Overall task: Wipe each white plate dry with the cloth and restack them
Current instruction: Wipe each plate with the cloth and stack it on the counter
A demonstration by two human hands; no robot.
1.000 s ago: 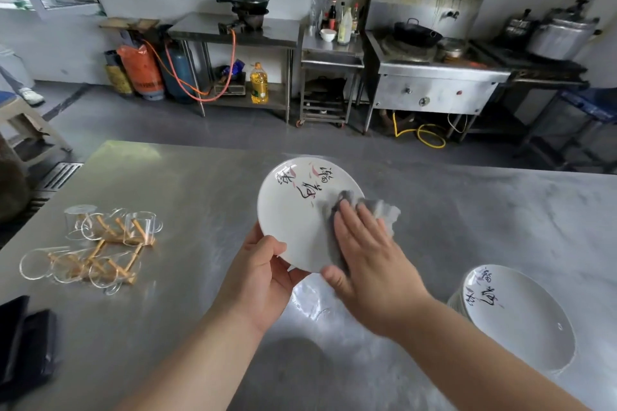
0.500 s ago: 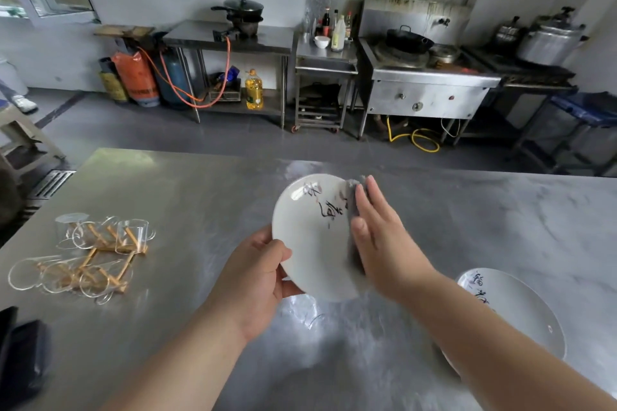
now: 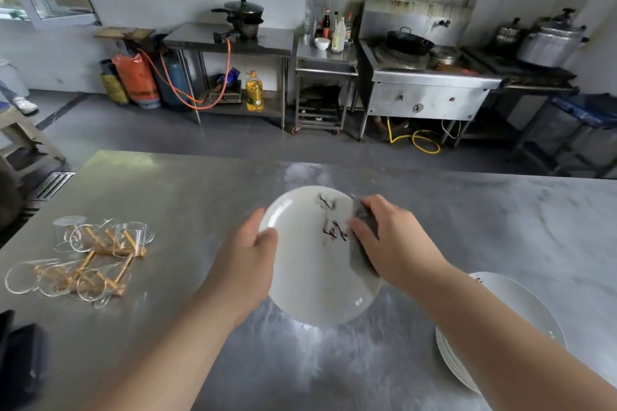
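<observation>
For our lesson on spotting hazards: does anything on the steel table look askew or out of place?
Yes: at the table's left the wooden rack lies flat, and several glass cups on it lie on their sides. The plate stack at right looks even.

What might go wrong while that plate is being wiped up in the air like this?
1. The left hand grips the white plate only at its left rim, off the steel table; the right hand pressing the grey cloth might push it loose and drop it.
2. The stack of plates sits just beneath the right forearm, so a backward swing may knock it.
</observation>
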